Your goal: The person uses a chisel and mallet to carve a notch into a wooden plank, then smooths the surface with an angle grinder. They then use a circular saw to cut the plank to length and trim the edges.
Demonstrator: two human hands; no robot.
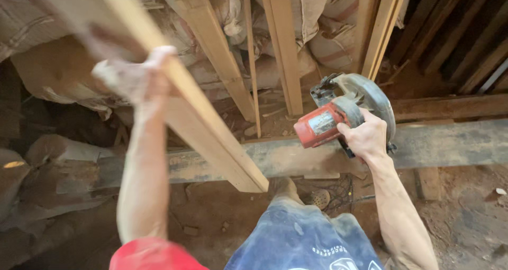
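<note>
My left hand is raised at the upper left and grips a long pale wooden plank, which slants down to the right and ends near the middle of the view. My right hand grips the handle of a red and grey circular saw. The saw rests on a long grey, dusty wooden beam that runs across the view. My knee in blue shorts shows at the bottom.
Several pale wooden planks lean upright behind the beam against stacked sacks. Dark timber fills the upper right. More sacks lie at the left. The ground is brown dirt with wood scraps.
</note>
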